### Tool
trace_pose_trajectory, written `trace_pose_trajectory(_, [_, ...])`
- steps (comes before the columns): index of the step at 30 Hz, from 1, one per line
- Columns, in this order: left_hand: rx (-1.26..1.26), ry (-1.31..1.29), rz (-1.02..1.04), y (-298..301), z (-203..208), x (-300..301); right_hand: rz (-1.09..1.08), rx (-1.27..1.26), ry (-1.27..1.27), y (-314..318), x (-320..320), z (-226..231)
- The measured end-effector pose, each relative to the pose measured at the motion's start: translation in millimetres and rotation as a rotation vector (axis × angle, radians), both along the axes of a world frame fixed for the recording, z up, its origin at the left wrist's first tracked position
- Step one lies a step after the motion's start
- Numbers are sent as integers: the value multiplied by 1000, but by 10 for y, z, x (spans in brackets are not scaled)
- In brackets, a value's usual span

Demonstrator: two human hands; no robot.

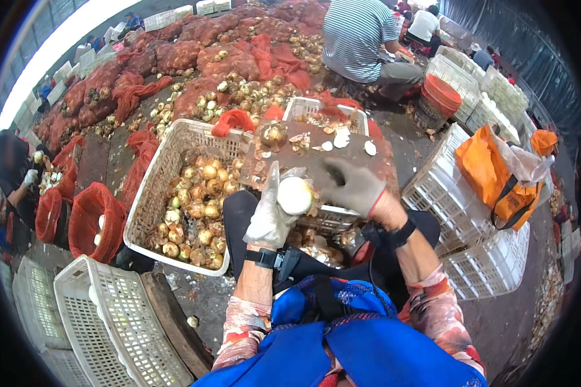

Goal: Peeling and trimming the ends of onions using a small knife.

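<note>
My left hand (269, 216), in a pale glove, grips a peeled white onion (295, 196) above my lap. Close on its right, my right hand (350, 187) wears a grey glove and is smeared by motion; whether its fingers hold anything cannot be made out. Under and beyond both hands lies a brown board (374, 164), bearing an unpeeled onion (274, 134) and white onion scraps (341, 137). To the left, a white plastic crate (147, 193) holds many brown-skinned onions (200, 193). Peelings and pale onion pieces (319, 251) lie below my hands, between my legs.
Red mesh sacks (174, 57) and loose onions cover the far floor. A person in a striped shirt (358, 39) sits ahead, near a red bucket (440, 97). Stacked white crates (487, 258) with an orange bag (490, 169) stand right; more crates (113, 316) stand lower left.
</note>
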State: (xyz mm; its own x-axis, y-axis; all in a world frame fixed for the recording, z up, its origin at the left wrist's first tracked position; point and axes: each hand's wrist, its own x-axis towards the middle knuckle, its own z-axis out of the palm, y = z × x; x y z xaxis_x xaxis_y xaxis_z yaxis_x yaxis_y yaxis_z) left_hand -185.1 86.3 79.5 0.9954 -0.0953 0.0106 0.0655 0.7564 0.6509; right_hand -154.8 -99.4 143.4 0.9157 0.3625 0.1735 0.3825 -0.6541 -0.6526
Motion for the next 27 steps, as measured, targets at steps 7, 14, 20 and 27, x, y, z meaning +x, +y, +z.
trace_pose_trajectory(7, [70,113,-9,33,-96,25,-50,-301,11,226,-136,-2])
trace_pose_trajectory(14, [-91,25,24,-23,103,-21,-135,-106,2,252,-78,43])
trace_pose_trajectory(20, [-334,192,-142,-39,93,-49,-127,-216,-28,274,-78,-32])
trace_pose_trajectory(27, [-337,48,-265,66,-117,9,-125,-195,-31,249,-86,167])
